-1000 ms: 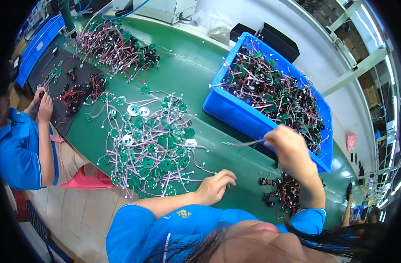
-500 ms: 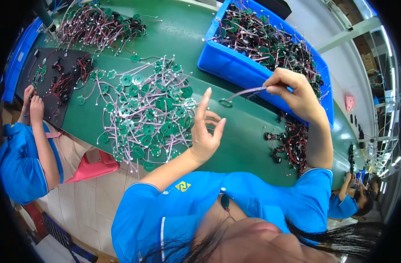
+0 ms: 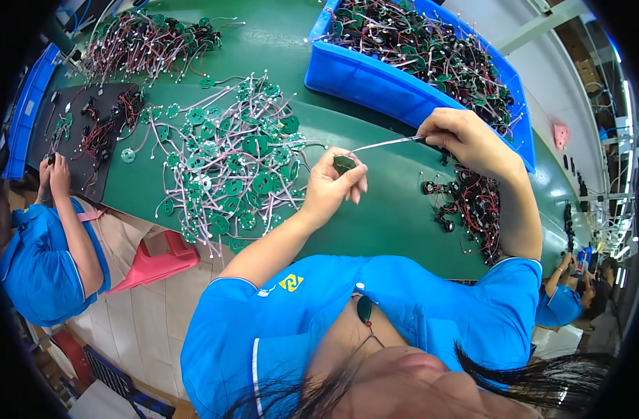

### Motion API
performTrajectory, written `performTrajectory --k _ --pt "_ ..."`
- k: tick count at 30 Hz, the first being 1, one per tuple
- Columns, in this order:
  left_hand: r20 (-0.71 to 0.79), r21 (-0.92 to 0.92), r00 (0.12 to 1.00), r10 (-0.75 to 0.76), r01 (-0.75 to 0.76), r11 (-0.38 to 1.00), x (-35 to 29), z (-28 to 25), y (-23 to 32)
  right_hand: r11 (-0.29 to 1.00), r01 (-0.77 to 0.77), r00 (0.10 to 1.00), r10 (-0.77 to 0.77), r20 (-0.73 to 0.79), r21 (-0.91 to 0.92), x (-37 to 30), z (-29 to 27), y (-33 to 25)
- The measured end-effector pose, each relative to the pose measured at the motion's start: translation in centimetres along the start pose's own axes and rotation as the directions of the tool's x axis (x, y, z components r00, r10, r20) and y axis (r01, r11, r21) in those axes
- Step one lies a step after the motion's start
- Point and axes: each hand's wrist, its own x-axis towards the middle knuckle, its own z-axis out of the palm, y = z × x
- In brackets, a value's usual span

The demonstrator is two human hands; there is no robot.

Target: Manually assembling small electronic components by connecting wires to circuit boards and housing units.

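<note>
My left hand (image 3: 333,183) is closed on a small round green circuit board (image 3: 344,164), pinched between thumb and fingers. From the board a pale pinkish cable (image 3: 384,144) stretches nearly straight to my right hand (image 3: 466,140). The right thumb and forefinger pinch the cable's far end, where a small dark part shows; its kind I cannot make out. To the left of my left hand spreads a loose pile of green circuit boards (image 3: 256,144) with pinkish cables. Below my right forearm lies a heap of black parts with red and black wires (image 3: 476,209).
A blue bin (image 3: 375,82) full of wired boards and black parts stands beyond my right hand. Another cable pile (image 3: 152,45) lies at the far left of the green table (image 3: 277,42). A co-worker's hands (image 3: 54,174) work over a dark mat (image 3: 117,171) at left.
My left hand has gone from spread fingers to gripping the board, which dangled free before. The cable is now drawn out between both hands. The whole view has shifted slightly.
</note>
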Motion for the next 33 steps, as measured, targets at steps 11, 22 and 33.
performTrajectory --k 11,22,33 --pt "-0.189 0.031 0.982 -0.023 0.029 0.999 1.3 -0.5 -0.1 0.938 -0.334 0.942 0.334 0.016 0.095 -3.1 1.2 2.4" --pt "-0.284 0.075 0.943 -0.176 0.204 0.976 3.1 -0.6 -0.9 0.842 -0.116 0.908 0.305 -0.289 0.526 0.6 -3.6 5.4" --pt "-0.284 0.046 0.915 -0.287 0.312 0.949 2.7 -1.0 -0.2 0.933 0.206 0.655 0.092 -0.75 0.294 17.7 -19.3 17.0"
